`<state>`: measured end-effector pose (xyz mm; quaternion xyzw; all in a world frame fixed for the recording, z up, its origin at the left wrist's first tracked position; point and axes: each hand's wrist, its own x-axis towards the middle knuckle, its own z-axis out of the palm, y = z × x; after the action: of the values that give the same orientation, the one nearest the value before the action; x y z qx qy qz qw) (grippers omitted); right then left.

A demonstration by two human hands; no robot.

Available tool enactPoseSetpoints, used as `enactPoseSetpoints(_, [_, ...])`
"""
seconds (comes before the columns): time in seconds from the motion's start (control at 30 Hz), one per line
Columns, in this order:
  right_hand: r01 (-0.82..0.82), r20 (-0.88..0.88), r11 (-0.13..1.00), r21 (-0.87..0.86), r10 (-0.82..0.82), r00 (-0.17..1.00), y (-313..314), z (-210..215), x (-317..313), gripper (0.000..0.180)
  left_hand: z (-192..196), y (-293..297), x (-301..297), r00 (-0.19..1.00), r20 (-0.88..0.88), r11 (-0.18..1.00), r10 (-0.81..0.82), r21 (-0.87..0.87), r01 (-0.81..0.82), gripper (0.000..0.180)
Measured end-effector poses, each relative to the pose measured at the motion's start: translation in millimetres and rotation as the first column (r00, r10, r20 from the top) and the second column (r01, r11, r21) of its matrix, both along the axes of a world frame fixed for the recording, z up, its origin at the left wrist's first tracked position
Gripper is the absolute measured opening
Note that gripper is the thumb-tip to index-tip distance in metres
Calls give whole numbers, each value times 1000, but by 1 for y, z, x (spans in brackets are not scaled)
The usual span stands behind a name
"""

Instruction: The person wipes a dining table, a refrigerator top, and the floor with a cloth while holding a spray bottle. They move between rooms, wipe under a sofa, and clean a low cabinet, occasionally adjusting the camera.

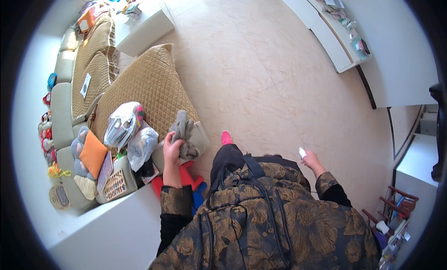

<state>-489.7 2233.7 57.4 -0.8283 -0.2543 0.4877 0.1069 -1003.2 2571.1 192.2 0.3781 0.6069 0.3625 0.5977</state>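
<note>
My left hand (pixel 172 151) is closed on a bunched grey cloth (pixel 186 138), which hangs over the near corner of the sofa. Out to my other side, over the floor, my right hand (pixel 314 162) is closed around a small white object (pixel 302 153); most of it is hidden by the fingers, and its kind cannot be made out. Just left of the cloth, a clear plastic bag (pixel 142 146) and a fuller white plastic bag (pixel 123 124) lie on the sofa. Below my left wrist there is a red and blue item (pixel 186 177), partly covered by my sleeve.
A brown quilted cover (pixel 144 83) drapes the sofa, with an orange cushion (pixel 93 154) and several soft toys along it. A white table (pixel 146 30) stands beyond. Tiled floor (pixel 251 74) stretches ahead. On the right are a white cabinet (pixel 331 44) and small wooden chairs (pixel 398 202).
</note>
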Motion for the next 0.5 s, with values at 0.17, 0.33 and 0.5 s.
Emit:
enactPoseSetpoints(0.17, [136, -88, 985, -106, -146, 985, -15, 4, -90, 24, 1, 150, 16, 991, -15, 990, -130, -48, 129, 43])
enactPoseSetpoints(0.33, [247, -152, 965, -83, -257, 954, 22, 20, -133, 23, -10, 270, 75, 968, 45, 967, -248, -44, 250, 43])
enactPoseSetpoints(0.5, [319, -104, 902, -291, -362, 927, 109, 12, -117, 20, -35, 359, 139, 950, 54, 948, -309, -63, 312, 44])
